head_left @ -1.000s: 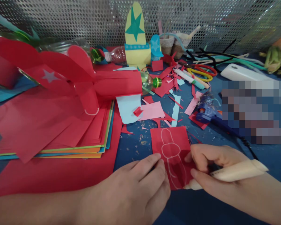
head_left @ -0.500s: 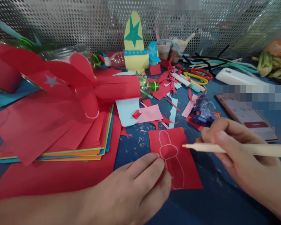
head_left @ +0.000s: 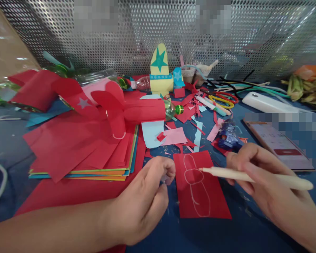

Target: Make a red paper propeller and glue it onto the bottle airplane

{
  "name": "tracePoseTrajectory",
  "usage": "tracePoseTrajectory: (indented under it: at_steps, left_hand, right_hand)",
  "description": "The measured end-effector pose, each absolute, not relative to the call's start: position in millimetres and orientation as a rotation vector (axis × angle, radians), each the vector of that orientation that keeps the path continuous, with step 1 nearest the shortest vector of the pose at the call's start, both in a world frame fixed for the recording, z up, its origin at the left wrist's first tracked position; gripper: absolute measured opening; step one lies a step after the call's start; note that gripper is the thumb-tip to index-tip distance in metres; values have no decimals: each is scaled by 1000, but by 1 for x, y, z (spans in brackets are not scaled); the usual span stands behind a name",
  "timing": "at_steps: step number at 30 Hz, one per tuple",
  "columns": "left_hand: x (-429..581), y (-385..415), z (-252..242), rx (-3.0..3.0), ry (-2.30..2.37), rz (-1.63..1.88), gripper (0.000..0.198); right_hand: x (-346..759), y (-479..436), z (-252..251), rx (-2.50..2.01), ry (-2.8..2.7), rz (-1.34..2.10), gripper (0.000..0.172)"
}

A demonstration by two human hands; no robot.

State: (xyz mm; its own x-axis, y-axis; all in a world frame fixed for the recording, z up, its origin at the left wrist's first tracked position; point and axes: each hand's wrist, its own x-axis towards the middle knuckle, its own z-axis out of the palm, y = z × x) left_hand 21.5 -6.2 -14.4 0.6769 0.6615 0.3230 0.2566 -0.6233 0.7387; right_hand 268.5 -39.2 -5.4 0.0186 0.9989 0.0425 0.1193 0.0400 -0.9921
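Note:
In my right hand (head_left: 268, 179) is a cream-coloured marker (head_left: 252, 175), gripped like a pen. Its tip is over the right edge of an oval drawn on a red sheet of paper (head_left: 218, 203); whether it touches the paper I cannot tell. Pale lines on the sheet form a short rounded shape above the oval and a longer one below it. My left hand (head_left: 147, 200) is just left of the sheet, apart from it, with its fingers curled in. I see no object in the left hand, though a small greyish patch shows between the fingers.
On the left, a stack of coloured paper (head_left: 79, 172) lies under a red paper-covered bottle model (head_left: 144, 110). Paper scraps (head_left: 175, 135) are scattered behind the sheet. A blue glue gun (head_left: 229, 137) and a phone (head_left: 281, 147) are at the right. A yellow paper rocket (head_left: 162, 82) stands farther back.
My left hand has come off the red sheet and moved left, its fingers now curled. The marker tip has moved left to the oval's edge. The camera view has shifted.

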Motion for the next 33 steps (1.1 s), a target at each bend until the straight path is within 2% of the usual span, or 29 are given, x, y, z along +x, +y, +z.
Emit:
tracePoseTrajectory:
  at_steps: [3, 8, 13, 19, 24, 33]
  left_hand:
    - [26, -8, -12, 2197, 805, 711, 23]
    - [28, -13, -16, 2314, 721, 722, 25]
    - [27, -15, -21, 2466, 690, 699, 29]
    - [31, -16, -19, 2555, 655, 737, 23]
    - [31, -17, -20, 2553, 657, 809, 24]
    - [29, -16, -26, 2612, 640, 731, 27]
  right_hand:
    - [266, -45, -3, -1296, -1463, 1138, 28]
    - [260, -48, -1, -1288, -1614, 1250, 25]
    - [259, -46, -4, -1257, -1776, 1179, 15]
    - [258, -43, -3, -1212, -1907, 1102, 2]
    - [252, -41, 0, -1116, -2028, 981, 19]
    - [254, -51, -19, -1123, -2290, 569, 29]
